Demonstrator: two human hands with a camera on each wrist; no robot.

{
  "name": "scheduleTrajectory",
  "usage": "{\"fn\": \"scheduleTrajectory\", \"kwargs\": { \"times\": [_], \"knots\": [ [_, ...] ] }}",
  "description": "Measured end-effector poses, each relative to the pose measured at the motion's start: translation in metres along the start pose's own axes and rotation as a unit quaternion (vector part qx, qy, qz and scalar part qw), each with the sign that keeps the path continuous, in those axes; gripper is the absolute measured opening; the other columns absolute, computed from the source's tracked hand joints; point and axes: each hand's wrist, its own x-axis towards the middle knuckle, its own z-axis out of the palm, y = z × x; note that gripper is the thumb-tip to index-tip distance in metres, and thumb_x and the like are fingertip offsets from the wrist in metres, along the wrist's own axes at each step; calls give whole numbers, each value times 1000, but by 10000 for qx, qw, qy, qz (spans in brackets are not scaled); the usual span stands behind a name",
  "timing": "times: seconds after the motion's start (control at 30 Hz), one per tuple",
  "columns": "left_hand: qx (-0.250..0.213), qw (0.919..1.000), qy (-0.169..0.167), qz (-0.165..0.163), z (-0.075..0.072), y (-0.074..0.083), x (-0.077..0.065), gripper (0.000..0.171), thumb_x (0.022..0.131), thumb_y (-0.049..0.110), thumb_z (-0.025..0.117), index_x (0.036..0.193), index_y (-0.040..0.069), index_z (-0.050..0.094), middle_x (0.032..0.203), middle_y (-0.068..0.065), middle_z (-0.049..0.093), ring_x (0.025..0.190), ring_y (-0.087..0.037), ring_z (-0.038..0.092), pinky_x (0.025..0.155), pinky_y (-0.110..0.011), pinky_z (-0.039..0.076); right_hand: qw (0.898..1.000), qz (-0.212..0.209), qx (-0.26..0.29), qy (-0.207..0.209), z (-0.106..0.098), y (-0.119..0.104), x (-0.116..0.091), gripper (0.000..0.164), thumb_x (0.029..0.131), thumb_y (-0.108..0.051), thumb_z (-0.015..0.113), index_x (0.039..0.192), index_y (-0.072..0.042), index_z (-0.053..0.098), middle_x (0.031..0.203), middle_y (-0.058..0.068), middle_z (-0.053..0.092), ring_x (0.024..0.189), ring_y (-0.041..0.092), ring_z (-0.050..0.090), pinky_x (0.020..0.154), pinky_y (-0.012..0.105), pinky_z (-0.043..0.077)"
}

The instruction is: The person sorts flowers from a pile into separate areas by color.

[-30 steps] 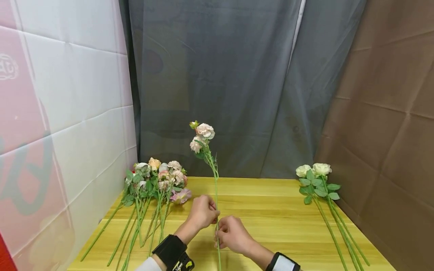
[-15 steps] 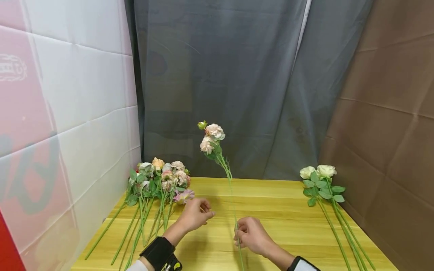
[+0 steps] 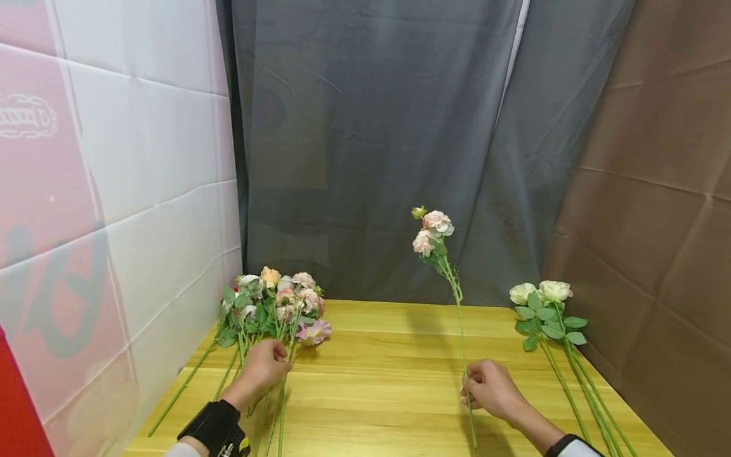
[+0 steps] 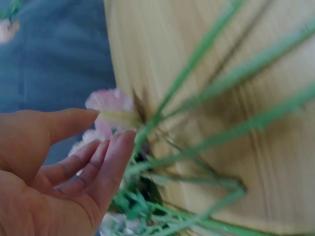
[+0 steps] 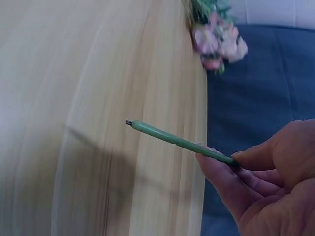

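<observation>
My right hand point(image 3: 492, 388) pinches the green stem of a pale pink artificial flower point(image 3: 438, 223) between thumb and fingers. Its blooms and small bud lean upward left in front of the grey curtain. In the right wrist view the stem's cut end point(image 5: 155, 132) sticks out past the fingertips, above the table. My left hand point(image 3: 264, 367) is over the stems of the flower pile point(image 3: 285, 298) at the left. The left wrist view has a gap between thumb and fingers, beside the green stems point(image 4: 187, 69) and a pink bloom point(image 4: 109, 105); nothing is gripped there.
Several white roses point(image 3: 539, 292) with long stems lie at the right side of the wooden table point(image 3: 371, 381). A grey curtain point(image 3: 371, 127) hangs behind the table. Cloth walls stand at the left point(image 3: 165, 158) and right point(image 3: 657, 190).
My left hand has let go of the pink flower's stem and moved left to the pile. The right hand has carried the flower to the right.
</observation>
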Motion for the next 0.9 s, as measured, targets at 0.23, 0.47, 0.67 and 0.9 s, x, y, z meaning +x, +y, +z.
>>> {"fn": "scheduleTrajectory", "kwargs": {
  "times": [0.23, 0.47, 0.67, 0.9],
  "knots": [
    [274, 9992, -85, -275, -7, -18, 9, 15, 90, 2, 74, 95, -8, 64, 85, -14, 62, 65, -19, 61, 57, -33, 51, 9977, 475, -381, 283, -32, 23, -7, 24, 99, 7, 53, 76, 4, 57, 75, 15, 67, 66, 27, 70, 59, 39, 61],
    [267, 9981, -106, -552, -6, -26, 13, 52, 90, 3, 73, 55, 17, 36, 48, 4, 30, 43, -16, 47, 51, -27, 33, 9947, 747, -661, 268, -48, 53, -9, 47, 93, 11, 51, 61, -17, 31, 52, 5, 50, 51, 19, 60, 46, 26, 43],
    [276, 9983, -160, -495, -6, -29, 13, 54, 90, 2, 73, 53, 16, 36, 45, 2, 34, 46, -27, 60, 52, -27, 37, 9857, 1047, -1255, 411, -55, 74, -13, 49, 80, 12, 52, 58, -21, 24, 50, -8, 21, 47, 6, 16, 49, 22, 20],
    [338, 9970, -275, -640, -7, -28, 19, 50, 85, -7, 65, 51, 17, 37, 44, 3, 39, 48, -26, 65, 48, -25, 38, 9848, 1496, -882, -73, -60, 88, -13, 35, 78, 12, 54, 56, -14, 44, 48, -5, 35, 43, 5, 27, 44, 21, 26]
  ]
}}
